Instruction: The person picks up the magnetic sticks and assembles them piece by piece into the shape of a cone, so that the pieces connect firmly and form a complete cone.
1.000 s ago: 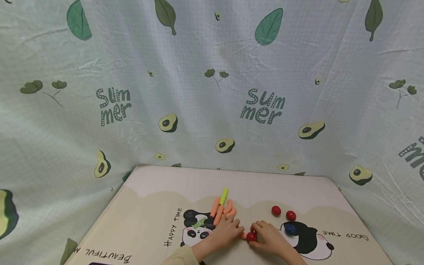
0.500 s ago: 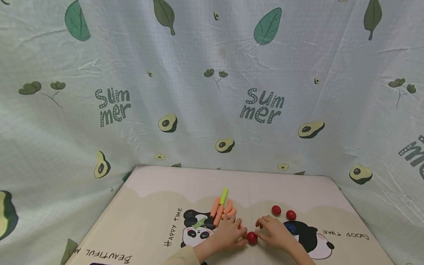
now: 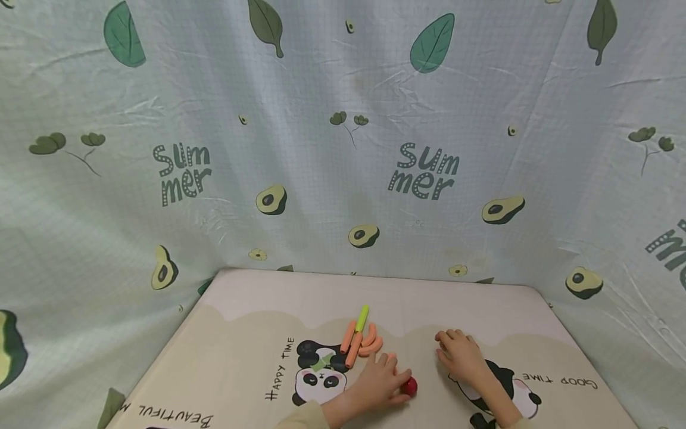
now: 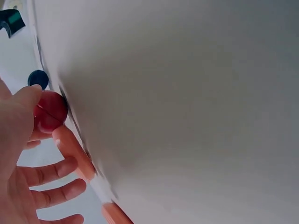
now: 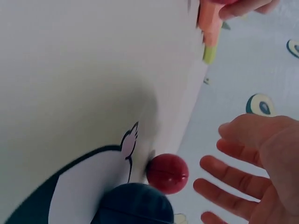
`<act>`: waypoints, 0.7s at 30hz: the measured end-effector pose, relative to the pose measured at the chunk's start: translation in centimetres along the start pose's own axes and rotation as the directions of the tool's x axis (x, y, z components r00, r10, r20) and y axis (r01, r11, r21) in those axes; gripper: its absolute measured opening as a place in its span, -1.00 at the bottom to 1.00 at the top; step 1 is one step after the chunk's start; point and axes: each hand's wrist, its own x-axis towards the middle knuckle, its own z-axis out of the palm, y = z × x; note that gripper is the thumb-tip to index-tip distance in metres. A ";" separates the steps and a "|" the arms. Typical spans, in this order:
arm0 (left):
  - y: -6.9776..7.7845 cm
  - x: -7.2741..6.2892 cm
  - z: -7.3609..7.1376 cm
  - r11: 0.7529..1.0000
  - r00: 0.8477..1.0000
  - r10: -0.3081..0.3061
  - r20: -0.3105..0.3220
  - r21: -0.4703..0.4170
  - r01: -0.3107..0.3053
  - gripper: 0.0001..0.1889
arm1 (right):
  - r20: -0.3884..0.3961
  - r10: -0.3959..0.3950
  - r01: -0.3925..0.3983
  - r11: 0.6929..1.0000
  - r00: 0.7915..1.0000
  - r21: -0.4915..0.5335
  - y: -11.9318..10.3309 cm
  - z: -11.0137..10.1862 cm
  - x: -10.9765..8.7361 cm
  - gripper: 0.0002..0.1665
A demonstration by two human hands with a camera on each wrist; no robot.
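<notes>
A shiny red ball [image 3: 409,387] sits on the table near its front middle. My left hand [image 3: 375,381] pinches it between thumb and forefinger, the other fingers spread. In the left wrist view an orange stick [image 4: 74,151] lies right up against the red ball [image 4: 50,112]. My right hand [image 3: 463,357] is over the panda print at the right, fingers loosely bent and holding nothing. Beside its fingers, the right wrist view shows a second red ball [image 5: 167,173] and a dark blue ball [image 5: 135,205]; in the head view this hand hides both.
Straight orange sticks [image 3: 354,350], curved orange pieces [image 3: 371,347] and a yellow-green stick [image 3: 362,317] lie together left of centre. A pale cloth [image 3: 321,167] with avocado prints hangs behind the table [image 3: 241,333]. A dark edge [image 3: 156,427] shows at the bottom left.
My right hand has let go of the front red ball and moved right and away, over the other balls. My left hand has shifted slightly right and now pinches the front ball.
</notes>
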 end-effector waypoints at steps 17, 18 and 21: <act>0.2 0.5 -0.5 0.999 0.999 0.011 -0.040 0.049 -0.009 -0.73 | -0.122 -0.009 -0.010 0.988 0.993 -0.153 1.7 1.1 0.4 -0.57; 0.2 0.5 -0.6 0.999 0.999 0.017 -0.035 0.046 -0.015 -0.75 | -0.116 -0.006 -0.012 0.987 0.993 -0.157 1.7 1.1 0.4 -0.55; 0.0 0.5 -0.7 0.999 1.000 0.030 -0.007 0.027 -0.029 -0.81 | -0.099 0.003 -0.020 0.986 0.995 -0.166 1.8 1.1 0.5 -0.55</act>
